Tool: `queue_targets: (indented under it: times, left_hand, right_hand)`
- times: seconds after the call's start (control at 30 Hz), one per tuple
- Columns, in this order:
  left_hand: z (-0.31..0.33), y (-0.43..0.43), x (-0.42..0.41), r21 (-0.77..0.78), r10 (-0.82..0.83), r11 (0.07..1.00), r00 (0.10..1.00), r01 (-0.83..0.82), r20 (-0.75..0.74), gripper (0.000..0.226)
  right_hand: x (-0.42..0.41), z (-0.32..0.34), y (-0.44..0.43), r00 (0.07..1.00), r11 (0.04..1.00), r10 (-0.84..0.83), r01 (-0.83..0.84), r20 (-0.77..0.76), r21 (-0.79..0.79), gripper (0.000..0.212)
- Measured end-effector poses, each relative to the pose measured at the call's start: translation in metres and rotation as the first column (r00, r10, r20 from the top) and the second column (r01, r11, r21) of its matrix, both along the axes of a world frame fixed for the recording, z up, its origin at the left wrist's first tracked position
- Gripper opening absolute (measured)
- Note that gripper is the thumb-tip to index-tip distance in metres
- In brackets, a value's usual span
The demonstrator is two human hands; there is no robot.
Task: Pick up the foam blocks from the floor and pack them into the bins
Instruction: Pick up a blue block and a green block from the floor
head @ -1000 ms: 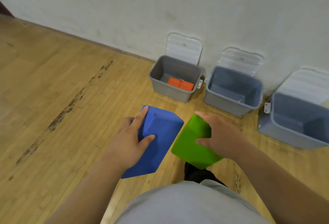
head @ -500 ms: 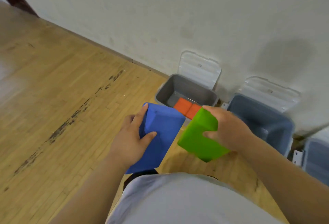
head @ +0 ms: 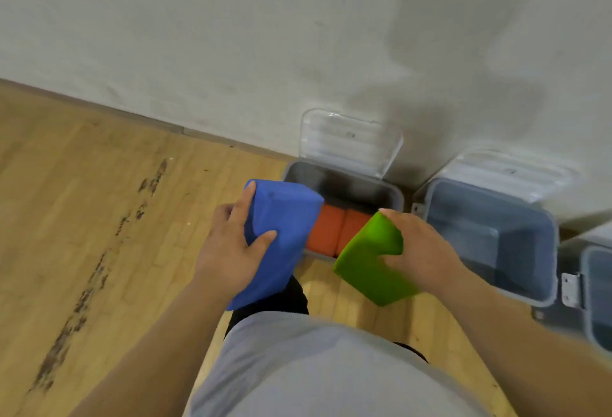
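My left hand (head: 231,244) grips a blue foam block (head: 284,228), thumb on its top face and fingers round its left edge. A green foam block (head: 371,261) is gripped by my right hand (head: 420,251). Both blocks hang over the near rim of a grey bin (head: 344,178) that stands against the wall with its lid tipped back. Two orange foam blocks (head: 337,228) lie on that bin's bottom, partly hidden by the blocks I hold.
A second grey-blue bin (head: 539,228) with an open lid stands right of the first. A third bin (head: 596,294) shows at the right edge. A white wall runs behind them. Wooden floor with dark scuff marks (head: 99,267) stretches left.
I have come closer to the bins. Both hands have carried their blocks forward, from over the floor to over the near rim of the left bin.
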State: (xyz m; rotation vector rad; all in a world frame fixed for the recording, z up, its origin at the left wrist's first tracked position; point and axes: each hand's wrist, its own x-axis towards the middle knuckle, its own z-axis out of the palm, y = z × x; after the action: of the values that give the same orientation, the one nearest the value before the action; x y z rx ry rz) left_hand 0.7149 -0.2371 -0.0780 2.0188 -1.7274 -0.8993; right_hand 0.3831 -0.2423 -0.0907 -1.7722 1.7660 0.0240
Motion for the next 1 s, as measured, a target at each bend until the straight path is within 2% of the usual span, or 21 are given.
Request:
queue_targets:
  times: [0.17, 0.27, 0.4, 0.53, 0.67, 0.77, 0.83, 0.93, 1.0]
  left_hand:
    - [-0.044, -0.123, 0.045, 0.160, -0.127, 0.980, 0.990, 0.115, 0.066, 0.089]
    - [-0.094, -0.182, 0.061, 0.243, -0.109, 0.967, 0.990, 0.083, 0.095, 0.087]
    - [-0.195, -0.226, 0.065, 0.333, -0.035, 0.943, 0.994, -0.002, 0.104, 0.088]
    - [-0.293, -0.246, 0.065, 0.353, 0.056, 0.932, 0.994, -0.085, 0.093, 0.089]
    - [-0.360, -0.249, 0.076, 0.373, 0.076, 0.922, 0.993, -0.104, 0.089, 0.089]
    - [-0.385, -0.241, 0.084, 0.399, 0.085, 0.909, 0.992, -0.117, 0.098, 0.087]
    - [-0.392, -0.238, 0.089, 0.417, 0.101, 0.899, 0.990, -0.131, 0.095, 0.086]
    - [-0.393, -0.237, 0.091, 0.444, 0.087, 0.889, 0.994, -0.109, 0.070, 0.086]
    - [-0.392, -0.239, 0.088, 0.454, 0.080, 0.886, 0.996, -0.094, 0.050, 0.087]
  right_hand:
    - [0.045, -0.034, -0.099, 0.981, 0.975, -0.193, 0.191, 0.012, 0.117, 0.090]
    - [0.070, -0.085, -0.164, 0.965, 0.946, -0.262, 0.261, -0.018, 0.192, 0.092]
    - [0.101, -0.199, -0.233, 0.927, 0.897, -0.366, 0.375, -0.083, 0.233, 0.094]
    - [0.130, -0.332, -0.274, 0.859, 0.819, -0.509, 0.504, -0.056, 0.275, 0.090]
    - [0.160, -0.442, -0.264, 0.782, 0.743, -0.623, 0.598, -0.014, 0.301, 0.089]
    - [0.180, -0.496, -0.227, 0.803, 0.707, -0.594, 0.488, 0.055, 0.512, 0.090]
    - [0.184, -0.510, -0.203, 0.782, 0.655, -0.615, 0.439, 0.097, 0.615, 0.086]
    - [0.178, -0.508, -0.183, 0.642, 0.564, -0.750, 0.494, 0.159, 0.662, 0.082]
    - [0.171, -0.498, -0.180, 0.599, 0.552, -0.774, 0.477, 0.206, 0.684, 0.081]
